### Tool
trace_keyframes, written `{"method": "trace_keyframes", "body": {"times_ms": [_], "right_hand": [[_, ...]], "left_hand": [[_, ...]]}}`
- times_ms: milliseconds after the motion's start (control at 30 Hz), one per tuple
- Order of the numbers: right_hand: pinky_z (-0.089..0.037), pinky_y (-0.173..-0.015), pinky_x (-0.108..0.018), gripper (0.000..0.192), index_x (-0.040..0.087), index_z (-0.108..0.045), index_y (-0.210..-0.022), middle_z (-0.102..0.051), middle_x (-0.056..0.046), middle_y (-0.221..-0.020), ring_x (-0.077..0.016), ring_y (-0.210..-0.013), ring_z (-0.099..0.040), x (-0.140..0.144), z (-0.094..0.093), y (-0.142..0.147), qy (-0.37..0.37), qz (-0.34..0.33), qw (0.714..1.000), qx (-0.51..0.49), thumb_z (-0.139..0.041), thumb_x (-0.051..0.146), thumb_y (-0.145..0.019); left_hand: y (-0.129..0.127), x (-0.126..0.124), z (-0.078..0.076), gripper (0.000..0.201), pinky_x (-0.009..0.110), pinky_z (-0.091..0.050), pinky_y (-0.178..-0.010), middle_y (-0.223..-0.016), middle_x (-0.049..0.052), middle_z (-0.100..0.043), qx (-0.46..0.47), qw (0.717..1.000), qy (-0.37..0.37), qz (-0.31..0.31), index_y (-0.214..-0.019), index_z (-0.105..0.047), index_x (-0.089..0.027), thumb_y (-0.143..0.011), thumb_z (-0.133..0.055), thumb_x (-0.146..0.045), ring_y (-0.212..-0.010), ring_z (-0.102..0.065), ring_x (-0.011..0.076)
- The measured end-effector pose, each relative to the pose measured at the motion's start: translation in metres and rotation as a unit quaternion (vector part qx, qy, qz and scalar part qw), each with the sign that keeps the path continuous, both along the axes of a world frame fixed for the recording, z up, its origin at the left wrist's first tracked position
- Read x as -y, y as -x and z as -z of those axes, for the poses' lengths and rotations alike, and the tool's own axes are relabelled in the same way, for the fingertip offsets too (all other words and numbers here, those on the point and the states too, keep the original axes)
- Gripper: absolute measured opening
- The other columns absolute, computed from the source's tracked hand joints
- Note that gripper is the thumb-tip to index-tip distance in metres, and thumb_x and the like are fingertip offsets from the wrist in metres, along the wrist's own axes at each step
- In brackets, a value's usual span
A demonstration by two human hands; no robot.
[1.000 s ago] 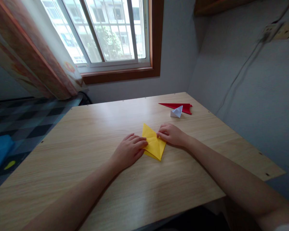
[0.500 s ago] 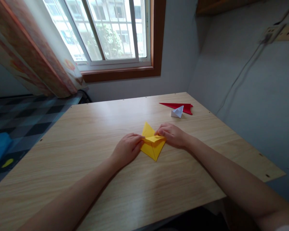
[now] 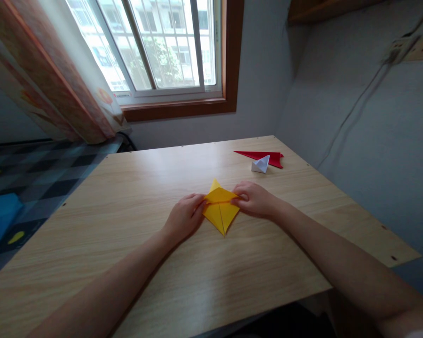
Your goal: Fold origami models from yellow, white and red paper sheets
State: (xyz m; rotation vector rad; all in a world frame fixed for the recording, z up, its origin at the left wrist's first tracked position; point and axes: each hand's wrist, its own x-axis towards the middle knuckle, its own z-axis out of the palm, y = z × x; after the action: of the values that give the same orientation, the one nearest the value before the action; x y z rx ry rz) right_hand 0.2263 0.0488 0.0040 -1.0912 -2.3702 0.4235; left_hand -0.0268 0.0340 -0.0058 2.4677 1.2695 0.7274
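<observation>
Yellow origami paper (image 3: 220,210) lies flat near the middle of the wooden table (image 3: 204,281), already well past a plain sheet: it is a pointed, kite-like shape with a sharp tip toward the near edge, a crease running down the centre of its lower half, and a smaller tip poking up toward the far edge. Across its widest part a flap lies folded over as a horizontal band, so several folds look finished, while the model as a whole reads as only partly made, with no recognisable figure yet. The left hand (image 3: 184,217) rests on the table at the paper's left corner, fingers curled and their tips pressing that corner down; the right hand (image 3: 255,199) does the same at the right corner, fingertips pinched lightly onto the edge of the flap. Neither hand lifts the paper; both seem to be flattening the fold, and I judge this crease is just being set. Toward the far right corner of the table sit two other pieces, well apart from the hands: a red folded paper (image 3: 262,156) lying flat as a long triangle, and a small white folded paper (image 3: 261,165) touching its near side. They look like separate folded pieces.
</observation>
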Motion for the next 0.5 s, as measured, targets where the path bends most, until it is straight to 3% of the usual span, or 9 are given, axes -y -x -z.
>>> {"method": "trace_keyframes", "body": {"times_ms": [300,500], "right_hand": [[-0.036,-0.069,-0.027,0.022,0.016,-0.06,-0.064,-0.063,-0.005,-0.072,-0.0159,-0.071,-0.053,0.0,0.005,0.008,-0.015,0.05,0.998,0.029,-0.056,0.017,-0.085],[-0.034,-0.065,-0.027,0.022,0.016,-0.064,-0.067,-0.066,-0.005,-0.072,-0.0162,-0.071,-0.054,0.002,0.006,0.015,0.004,0.1,0.995,0.012,-0.051,0.016,-0.086]], "left_hand": [[-0.001,-0.003,-0.001,0.027,0.03,-0.046,-0.07,-0.089,0.007,-0.069,0.025,0.999,0.011,-0.027,-0.093,-0.066,-0.019,-0.094,-0.041,-0.03,-0.079,-0.062,0.02],[-0.002,-0.001,-0.005,0.03,0.03,-0.05,-0.073,-0.101,0.005,-0.072,0.063,0.995,0.053,-0.047,-0.115,-0.059,-0.022,-0.091,-0.046,-0.034,-0.087,-0.066,0.0208]]}}
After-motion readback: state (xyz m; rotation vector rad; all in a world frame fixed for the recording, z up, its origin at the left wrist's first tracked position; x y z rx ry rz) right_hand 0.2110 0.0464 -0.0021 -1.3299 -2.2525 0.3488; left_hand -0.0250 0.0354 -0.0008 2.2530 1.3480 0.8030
